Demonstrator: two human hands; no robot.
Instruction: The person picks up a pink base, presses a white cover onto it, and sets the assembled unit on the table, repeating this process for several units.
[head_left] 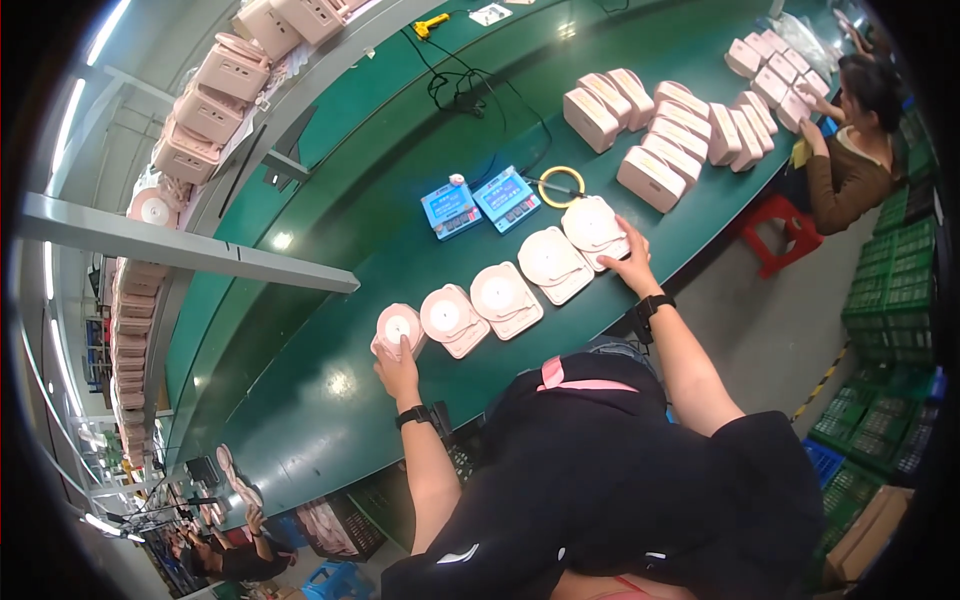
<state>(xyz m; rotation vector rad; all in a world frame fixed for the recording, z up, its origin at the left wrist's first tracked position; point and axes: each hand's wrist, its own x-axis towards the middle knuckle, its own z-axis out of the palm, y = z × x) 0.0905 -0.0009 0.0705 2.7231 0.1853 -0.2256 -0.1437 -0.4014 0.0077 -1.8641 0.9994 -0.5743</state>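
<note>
A row of several pale pink devices with round disc-shaped tops and squarish bases lies along the near edge of the green worktable (330, 440). My left hand (396, 374) grips the leftmost pink device (398, 326), its thumb on the disc and its fingers at the side. At the other end, my right hand (632, 264) is closed on the outer edge of the rightmost pink device (592, 224). Between them sit a second pink device (447, 315), a middle one (500, 292) and another (549, 257), untouched.
Two blue boxes with displays (452, 208) and a yellow ring (561, 187) lie behind the row. Upright pink units (655, 178) stand to the right. A grey beam (200, 245) crosses at left. A co-worker (850, 150) sits at the far right, near a red stool (782, 235).
</note>
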